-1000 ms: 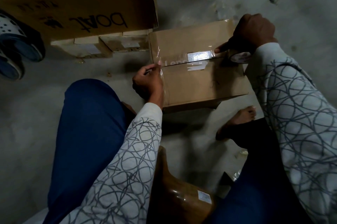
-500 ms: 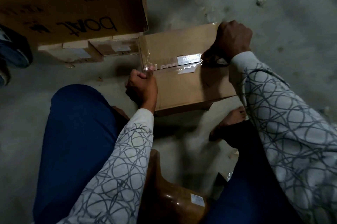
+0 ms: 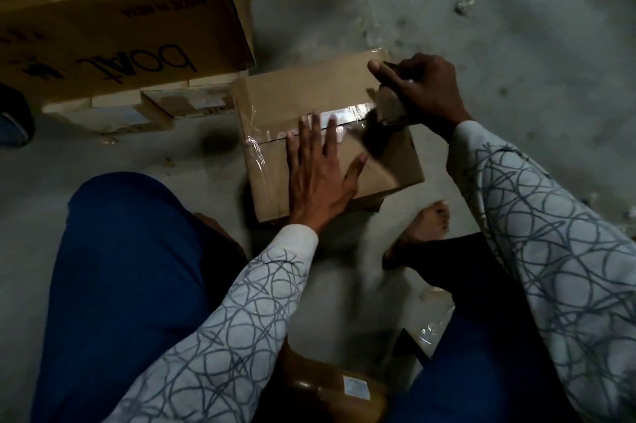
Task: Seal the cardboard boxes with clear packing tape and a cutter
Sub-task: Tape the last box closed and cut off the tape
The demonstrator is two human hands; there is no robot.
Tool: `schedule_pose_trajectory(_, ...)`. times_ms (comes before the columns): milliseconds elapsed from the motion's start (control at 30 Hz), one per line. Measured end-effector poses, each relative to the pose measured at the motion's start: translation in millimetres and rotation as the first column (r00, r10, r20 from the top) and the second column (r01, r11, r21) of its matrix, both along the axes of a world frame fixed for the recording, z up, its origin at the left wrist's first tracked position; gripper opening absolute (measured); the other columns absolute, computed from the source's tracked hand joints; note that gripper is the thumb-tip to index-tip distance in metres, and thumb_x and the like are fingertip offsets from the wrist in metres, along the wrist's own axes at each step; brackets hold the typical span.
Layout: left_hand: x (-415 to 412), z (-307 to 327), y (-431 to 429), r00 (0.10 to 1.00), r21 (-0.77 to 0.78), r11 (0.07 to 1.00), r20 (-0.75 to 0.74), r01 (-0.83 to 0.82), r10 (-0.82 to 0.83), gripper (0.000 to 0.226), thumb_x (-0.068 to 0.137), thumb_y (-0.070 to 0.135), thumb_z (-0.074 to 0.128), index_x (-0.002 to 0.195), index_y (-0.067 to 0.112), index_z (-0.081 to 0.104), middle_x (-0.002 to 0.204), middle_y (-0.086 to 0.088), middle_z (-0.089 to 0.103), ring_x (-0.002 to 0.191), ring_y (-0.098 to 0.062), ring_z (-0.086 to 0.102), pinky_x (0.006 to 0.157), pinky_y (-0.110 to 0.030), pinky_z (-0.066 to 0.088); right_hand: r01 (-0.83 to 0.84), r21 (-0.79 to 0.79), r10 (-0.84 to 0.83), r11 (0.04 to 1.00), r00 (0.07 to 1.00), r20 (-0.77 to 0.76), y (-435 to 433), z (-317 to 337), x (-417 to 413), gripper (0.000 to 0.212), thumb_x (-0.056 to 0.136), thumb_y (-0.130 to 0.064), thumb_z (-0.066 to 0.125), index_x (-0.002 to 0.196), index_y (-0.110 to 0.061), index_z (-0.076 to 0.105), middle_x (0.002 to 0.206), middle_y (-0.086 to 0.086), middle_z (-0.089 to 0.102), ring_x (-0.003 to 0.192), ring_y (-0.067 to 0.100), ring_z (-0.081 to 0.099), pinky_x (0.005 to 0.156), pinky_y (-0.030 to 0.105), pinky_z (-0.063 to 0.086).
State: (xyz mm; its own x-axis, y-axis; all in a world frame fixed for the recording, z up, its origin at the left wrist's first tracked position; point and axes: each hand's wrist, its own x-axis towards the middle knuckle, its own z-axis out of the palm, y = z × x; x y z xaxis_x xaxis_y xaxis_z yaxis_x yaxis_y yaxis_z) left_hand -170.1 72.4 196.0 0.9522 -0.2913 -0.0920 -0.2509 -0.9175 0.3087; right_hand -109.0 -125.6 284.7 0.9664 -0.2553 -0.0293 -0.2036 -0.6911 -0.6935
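Upper left: large carton (image 3: 130,44) read "boAt" and "MADE IN INDIA", upside down. Centre: small cardboard box (image 3: 309,92) on the floor, left hand (image 3: 320,174) spread flat over its clear tape (image 3: 347,111). Right hand (image 3: 423,88) gripped tape roll (image 3: 389,106) at the box's right end.

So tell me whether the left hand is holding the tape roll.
No, the left hand lies flat on the box, fingers spread.

concrete floor (image 3: 516,26) | on it: small cardboard box (image 3: 309,88) | flat boxes (image 3: 155,113) | bare foot (image 3: 426,226)
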Motion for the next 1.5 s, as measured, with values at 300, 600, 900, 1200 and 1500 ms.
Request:
schedule_pose_trajectory(300,0.1,-2.9,8.5,0.978,0.103,0.972,0.032,-0.210,0.207,0.081,0.097,0.069,0.023,0.161,0.022,0.005,0.165,-0.022,-0.008,0.151,-0.046,-0.012,0.121,-0.060,-0.003,0.002,0.462,0.014,0.887,0.999,-0.030,-27.0,-18.4,-7.2,0.058,0.070,-0.053,0.086,0.074,0.003,0.070,0.067,0.003,0.057,0.065,0.008,0.053,0.061,0.029,0.040)
schedule_pose_trajectory(600,2.2,4.2,-66.3,0.985,-0.003,0.985,-0.012,0.171,-0.171,0.122,0.081,0.088,0.034,0.158,0.002,-0.004,0.166,-0.017,-0.011,0.153,-0.031,-0.016,0.125,-0.049,-0.006,-0.007,0.409,0.014,0.912,1.000,-0.014,-36.8,-9.9,7.7,0.056,0.061,-0.053,0.092,0.045,-0.015,0.055,0.049,-0.006,0.044,0.049,0.006,0.041,0.052,0.029,0.033)
schedule_pose_trajectory(900,18.6,2.5,-27.8,0.928,0.170,0.920,0.061,0.352,-0.367,0.106,0.085,0.087,0.026,0.160,0.013,0.009,0.168,-0.008,-0.002,0.155,-0.025,-0.009,0.124,-0.052,0.004,-0.253,-0.149,0.249,0.956,0.967,-0.048,-80.9,2.4,16.0,0.043,0.067,-0.073,0.073,0.077,-0.031,0.078,0.058,0.008,0.055,0.059,0.020,0.059,0.059,0.030,0.037)
schedule_pose_trajectory(1200,20.3,6.2,-26.8,0.937,0.131,0.934,0.064,0.332,-0.342,0.099,0.086,0.083,0.032,0.159,0.018,0.017,0.168,-0.005,0.008,0.155,-0.023,-0.001,0.125,-0.048,0.004,-0.370,-0.348,0.310,0.861,0.926,-0.217,-78.6,1.1,25.7,0.091,0.058,-0.089,0.049,0.110,-0.020,0.078,0.087,0.007,0.073,0.081,0.023,0.068,0.077,0.033,0.050)
schedule_pose_trajectory(1500,114.5,34.5,-103.5,0.942,-0.139,0.933,0.004,0.332,-0.335,0.051,0.094,0.042,0.052,0.142,0.023,0.049,0.152,-0.005,0.043,0.147,-0.026,0.027,0.118,-0.043,0.016,-0.217,-0.091,0.198,0.972,0.963,-0.183,-98.1,0.0,20.9,0.056,0.076,-0.054,0.079,0.122,-0.022,0.072,0.090,0.008,0.068,0.085,0.026,0.063,0.074,0.034,0.043)
